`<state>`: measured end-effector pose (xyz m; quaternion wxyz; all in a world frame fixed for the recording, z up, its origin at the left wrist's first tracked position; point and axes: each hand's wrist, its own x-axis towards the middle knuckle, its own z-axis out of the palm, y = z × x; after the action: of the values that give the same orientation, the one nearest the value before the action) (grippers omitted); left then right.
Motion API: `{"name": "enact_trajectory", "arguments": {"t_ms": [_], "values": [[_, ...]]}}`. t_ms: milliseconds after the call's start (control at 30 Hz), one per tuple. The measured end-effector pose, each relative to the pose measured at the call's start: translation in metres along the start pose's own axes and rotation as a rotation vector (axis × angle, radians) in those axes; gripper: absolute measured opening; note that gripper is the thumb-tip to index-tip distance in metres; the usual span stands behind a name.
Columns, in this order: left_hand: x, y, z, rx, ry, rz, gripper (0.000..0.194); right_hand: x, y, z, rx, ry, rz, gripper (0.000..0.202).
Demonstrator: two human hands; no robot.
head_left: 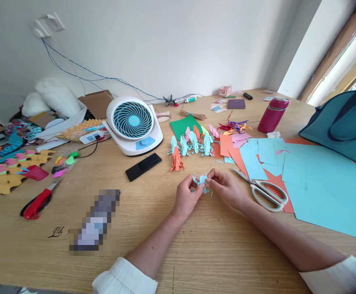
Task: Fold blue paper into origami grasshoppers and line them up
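a wood-grained counter (242, 257) stands against a smooth pale wall (196, 49). on it sits a white fan (133, 120) with a round, spiral-ribbed face. right of the fan, crisp folded paper figures (194, 141) stand in a cluster, and farther right lie flat pale-blue sheets (328, 192). in front of the fan and to its right, a small creased pale-blue paper piece (202, 179) is between the left hand (186, 194) and the right hand (225, 188), fingers of both clamped on it.

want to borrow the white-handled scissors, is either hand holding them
No, the left hand and right hand hold folded blue paper, while the scissors lie beside the right forearm.
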<state>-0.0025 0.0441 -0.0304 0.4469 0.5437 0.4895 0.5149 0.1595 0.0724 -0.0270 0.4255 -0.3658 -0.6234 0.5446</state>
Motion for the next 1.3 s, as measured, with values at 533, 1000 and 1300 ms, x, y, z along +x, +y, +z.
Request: {"name": "enact_trajectory", "arguments": {"t_ms": [533, 1000, 1300], "values": [[0.006, 0.007, -0.006, -0.183, 0.024, -0.099, 0.041, 0.003, 0.001, 0.001, -0.137, 0.042, 0.01, 0.04], [0.011, -0.012, -0.007, 0.06, 0.089, 0.022, 0.034, -0.001, 0.004, 0.007, -0.167, 0.088, -0.057, 0.034], [0.013, -0.007, -0.011, 0.278, 0.083, 0.099, 0.033, 0.002, 0.003, 0.005, -0.301, 0.155, -0.036, 0.029]]}}
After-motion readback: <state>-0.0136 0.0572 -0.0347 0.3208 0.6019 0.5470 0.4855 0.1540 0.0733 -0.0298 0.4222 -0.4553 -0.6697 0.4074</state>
